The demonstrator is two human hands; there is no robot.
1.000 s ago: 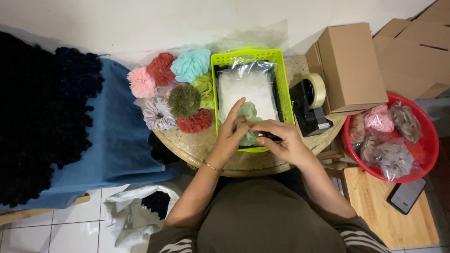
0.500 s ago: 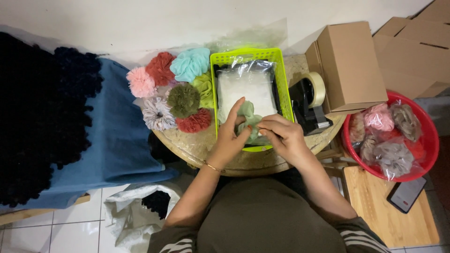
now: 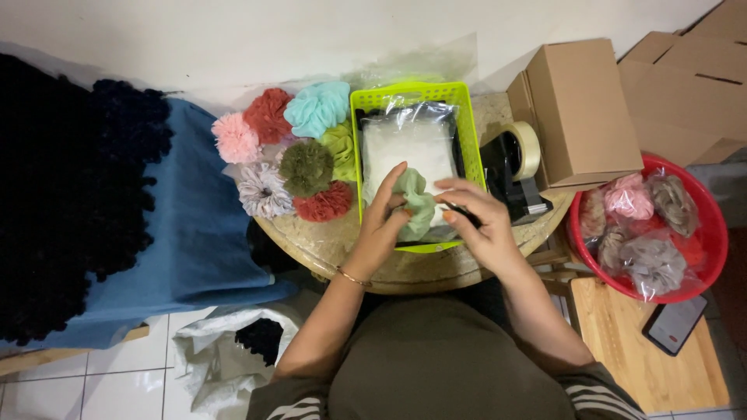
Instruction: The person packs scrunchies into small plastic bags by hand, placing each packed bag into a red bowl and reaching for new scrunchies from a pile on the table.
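My left hand (image 3: pixel 383 222) and my right hand (image 3: pixel 475 220) both hold a pale green ruffled scrunchie (image 3: pixel 416 204) over the front of a lime-green plastic basket (image 3: pixel 467 117). The left fingers press the scrunchie from the left, the right fingers pinch it from the right. A thin dark object sticks out of my right hand; I cannot tell what it is. In the basket lies a clear bag of white material (image 3: pixel 408 144).
Several scrunchies in pink, red, teal, olive, grey (image 3: pixel 299 155) lie on the round table (image 3: pixel 405 268) left of the basket. A tape dispenser (image 3: pixel 513 167) and cardboard boxes (image 3: pixel 580 109) stand right. A red basin of bagged scrunchies (image 3: pixel 650 229), a phone (image 3: pixel 675 323), blue cloth (image 3: pixel 187 225).
The green scrunchie has come up between both hands and my right hand has closed in on it from the right. The rest is unmoved.
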